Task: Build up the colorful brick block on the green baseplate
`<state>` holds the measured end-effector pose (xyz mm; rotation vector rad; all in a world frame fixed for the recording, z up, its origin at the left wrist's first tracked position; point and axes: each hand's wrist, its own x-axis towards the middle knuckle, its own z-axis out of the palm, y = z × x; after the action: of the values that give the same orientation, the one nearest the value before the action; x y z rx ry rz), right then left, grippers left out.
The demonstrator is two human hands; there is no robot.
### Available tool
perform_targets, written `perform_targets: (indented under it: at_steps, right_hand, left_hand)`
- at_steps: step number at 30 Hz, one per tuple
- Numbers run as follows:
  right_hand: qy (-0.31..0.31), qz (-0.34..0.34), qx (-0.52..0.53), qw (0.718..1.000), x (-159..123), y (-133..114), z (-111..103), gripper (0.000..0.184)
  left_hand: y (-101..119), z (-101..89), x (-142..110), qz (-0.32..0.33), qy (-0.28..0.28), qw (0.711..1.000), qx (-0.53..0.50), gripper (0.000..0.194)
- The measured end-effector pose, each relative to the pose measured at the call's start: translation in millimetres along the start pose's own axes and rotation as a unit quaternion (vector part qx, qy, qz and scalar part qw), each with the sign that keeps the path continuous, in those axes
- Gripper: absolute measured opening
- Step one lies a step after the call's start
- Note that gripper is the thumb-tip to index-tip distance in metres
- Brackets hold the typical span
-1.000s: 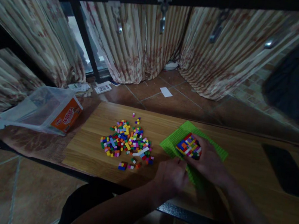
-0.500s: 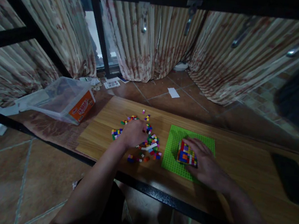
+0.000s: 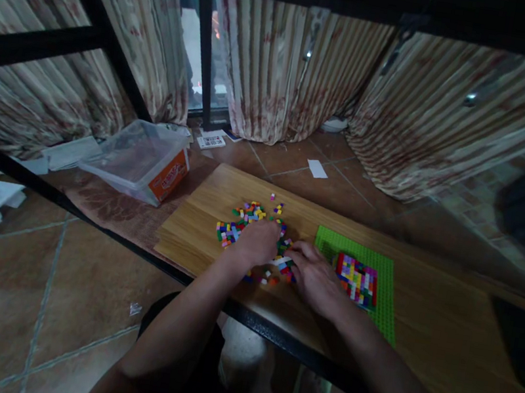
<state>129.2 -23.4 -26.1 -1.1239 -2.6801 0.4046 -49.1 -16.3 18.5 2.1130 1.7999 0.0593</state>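
My left hand (image 3: 258,242) is over the loose toy bricks (image 3: 231,233), its fingers curled and mostly hidden beneath it. Whatever it grips, if anything, does not show. On the right side of the pile is my right hand (image 3: 318,278), with bent fingers drawn together at the bricks; anything between the fingertips is too small to name. A block of many-coloured bricks (image 3: 357,280) with a red edge rests on the green baseplate (image 3: 388,313), just right of my right hand and apart from it.
The wooden table (image 3: 191,238) carries everything, with a dark flat object (image 3: 521,340) at its right. A clear plastic box (image 3: 133,159) with an orange label stands beyond the left end. Papers (image 3: 317,169) lie on the tiled floor, before striped curtains (image 3: 266,77).
My right hand has left the brick block and moved left to the loose bricks. The block now lies uncovered on the baseplate. My left hand stays over the pile; the camera view has shifted.
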Motion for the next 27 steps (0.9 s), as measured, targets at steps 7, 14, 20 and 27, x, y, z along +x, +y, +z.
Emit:
perform_targets:
  at_steps: [7, 14, 20, 27]
  right_hand:
    - [0.028, 0.009, 0.038, 0.999, 0, 7, 7, 0.019]
    - [0.086, 0.037, 0.044, 0.995, -1, -1, 6, 0.017]
    - [0.127, 0.113, 0.089, 0.981, -13, -3, -25, 0.019]
    - [0.211, 0.180, 0.188, 0.942, -54, 27, -56, 0.016]
  left_hand:
    - [-2, -2.3, -1, 0.006, -0.012, 1.000, 0.003, 0.030]
    - [1, 0.4, 1, 0.003, 0.031, 0.999, -0.008, 0.029]
    - [13, -6.9, 7, 0.045, 0.077, 0.985, -0.147, 0.031]
    - [51, 18.5, 19, 0.117, 0.004, 0.881, -0.458, 0.021]
